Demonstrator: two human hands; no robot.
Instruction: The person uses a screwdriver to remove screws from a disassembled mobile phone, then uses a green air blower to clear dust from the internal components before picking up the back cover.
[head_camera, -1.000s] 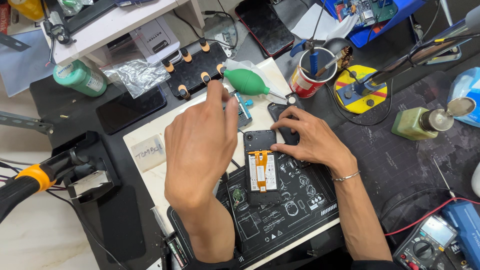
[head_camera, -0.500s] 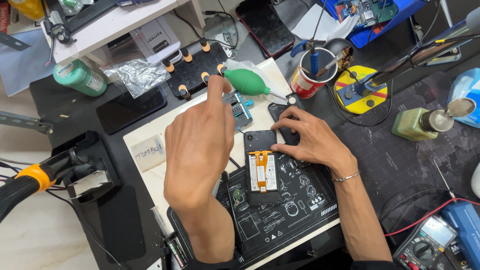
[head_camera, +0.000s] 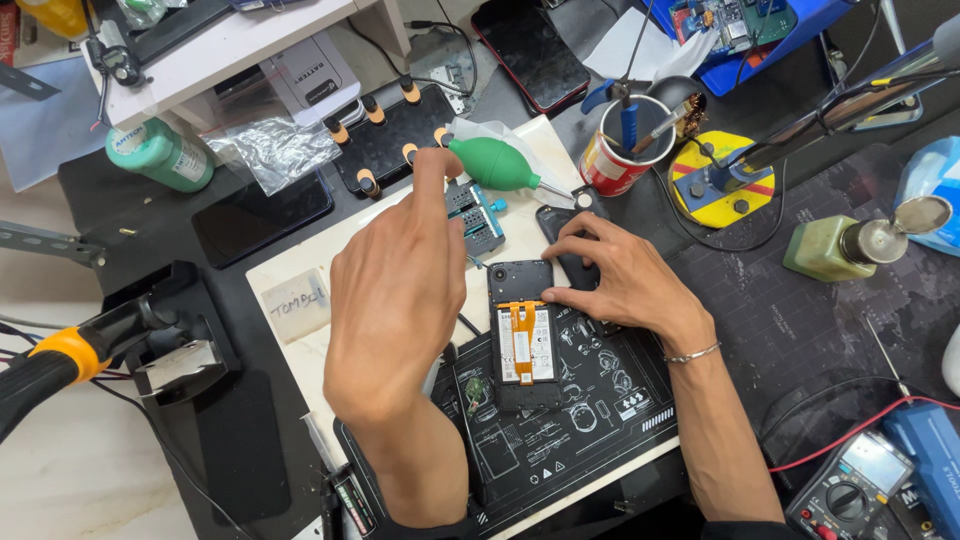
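The opened phone (head_camera: 524, 335), back cover off with an orange flex strip down its middle, lies at frame centre on the black repair mat (head_camera: 560, 440), unmoved since the earlier frames. The right hand (head_camera: 620, 280) still rests on it, fingertips pressing its upper right edge, fingers spread flat and gripping nothing. The left hand (head_camera: 400, 290) has lifted slightly and moved toward the upper middle of the frame; its forefinger now points up beside the green rubber air blower (head_camera: 495, 165), fingers loosely curled, and I cannot tell whether it pinches anything. The small blue frame part (head_camera: 478, 215) lies just right of it
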